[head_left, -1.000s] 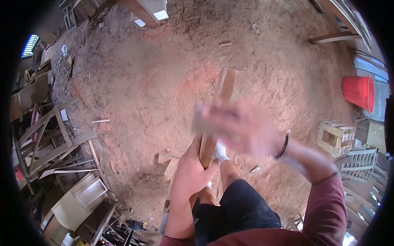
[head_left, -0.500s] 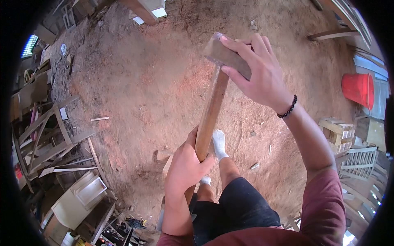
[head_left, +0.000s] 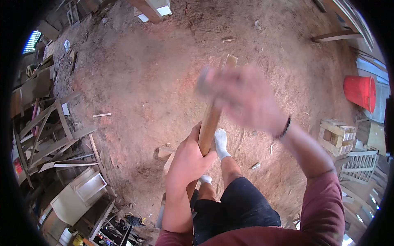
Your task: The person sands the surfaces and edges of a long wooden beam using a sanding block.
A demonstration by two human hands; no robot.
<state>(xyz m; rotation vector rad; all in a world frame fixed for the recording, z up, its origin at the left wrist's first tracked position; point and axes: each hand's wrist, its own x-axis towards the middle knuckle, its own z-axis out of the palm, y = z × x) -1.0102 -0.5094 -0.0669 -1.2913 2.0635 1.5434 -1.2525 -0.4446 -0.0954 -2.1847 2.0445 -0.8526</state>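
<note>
A long brown wooden bar [head_left: 210, 129] slants up and away from my lap, its far end past my right hand. My left hand [head_left: 189, 158] is wrapped round its lower part, with the thumb on the right side. Across the upper part of the bar lies my right hand [head_left: 250, 96], smeared by motion, with a dark bracelet at the wrist. It holds a flat grey-brown block [head_left: 207, 84], also blurred, against or just over the bar. The block hides part of the bar.
Scrap wood [head_left: 57, 143] and a pale panel [head_left: 78, 197] are piled at the left. On the right are a red bucket [head_left: 360, 93], a wooden crate [head_left: 337, 137] and a slatted rack [head_left: 359, 165]. A wooden post [head_left: 147, 10] stands at the top.
My right hand with the block was lower on the bar, went up to its far end, and is now a little back down from there. My left hand has kept its hold.
</note>
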